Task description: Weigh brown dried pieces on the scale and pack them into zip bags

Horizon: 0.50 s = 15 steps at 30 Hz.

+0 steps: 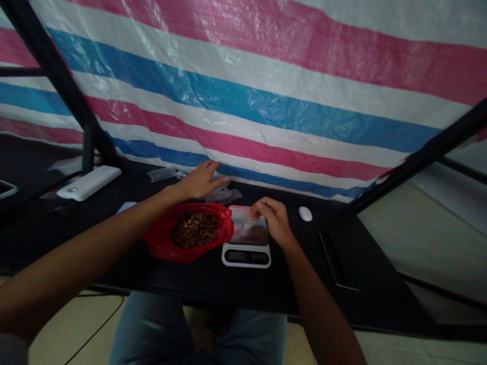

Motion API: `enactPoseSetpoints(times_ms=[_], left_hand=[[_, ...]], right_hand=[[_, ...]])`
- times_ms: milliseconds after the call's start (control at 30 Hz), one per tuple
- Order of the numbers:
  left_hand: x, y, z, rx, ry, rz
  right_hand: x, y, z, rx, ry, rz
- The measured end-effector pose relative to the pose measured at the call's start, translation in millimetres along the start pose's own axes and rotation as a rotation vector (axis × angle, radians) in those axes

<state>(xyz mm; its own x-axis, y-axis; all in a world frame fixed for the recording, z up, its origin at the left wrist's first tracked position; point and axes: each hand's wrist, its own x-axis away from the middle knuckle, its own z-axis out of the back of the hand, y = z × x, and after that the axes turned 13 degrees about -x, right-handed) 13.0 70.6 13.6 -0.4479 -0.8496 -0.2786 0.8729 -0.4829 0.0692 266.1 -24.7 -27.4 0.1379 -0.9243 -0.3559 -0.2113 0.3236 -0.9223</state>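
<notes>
A red plastic bag (162, 243) full of brown bits lies open on the black table (213, 279). To its right stands a small white kitchen scale (246, 255) with a clear plastic bag (247, 225) on its platform. My right hand (274, 220) is closed in a pinch on the top edge of that clear bag. My left hand (201, 180) reaches past the red bag, fingers stretched out flat on a pile of clear plastic bags (224, 194) at the back of the table.
A striped pink, blue and white tarp (266, 91) hangs behind the table on black frame bars. A white flat device (89, 183) lies at the back left, a small white round object (305, 214) at the right. A slot (337, 261) is cut into the table's right side.
</notes>
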Motion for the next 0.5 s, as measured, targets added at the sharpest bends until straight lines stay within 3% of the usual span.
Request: enactPoseSetpoints(times_ms=[67,233,300,367,500], left_hand=[[13.2,-2.6,19.5,0.051,-0.017,-0.048],[69.1,2.1,53.2,0.093,-0.387,-0.178],[89.3,7.2,52.9,0.065,-0.445,-0.187],[101.7,11.6,47.3,-0.022,-0.429,-0.171],[105.3,14.0,34.9,-0.078,-0.429,-0.152]], right_hand=[[0.4,-0.1,0.1,0.009,0.006,0.009],[2.4,-2.6,-2.2,0.041,0.027,0.031],[3.0,-3.3,-3.8,0.044,0.024,0.042],[3.2,-3.6,-5.0,0.048,0.019,0.043],[2.9,-3.2,-5.6,0.062,0.024,0.035]])
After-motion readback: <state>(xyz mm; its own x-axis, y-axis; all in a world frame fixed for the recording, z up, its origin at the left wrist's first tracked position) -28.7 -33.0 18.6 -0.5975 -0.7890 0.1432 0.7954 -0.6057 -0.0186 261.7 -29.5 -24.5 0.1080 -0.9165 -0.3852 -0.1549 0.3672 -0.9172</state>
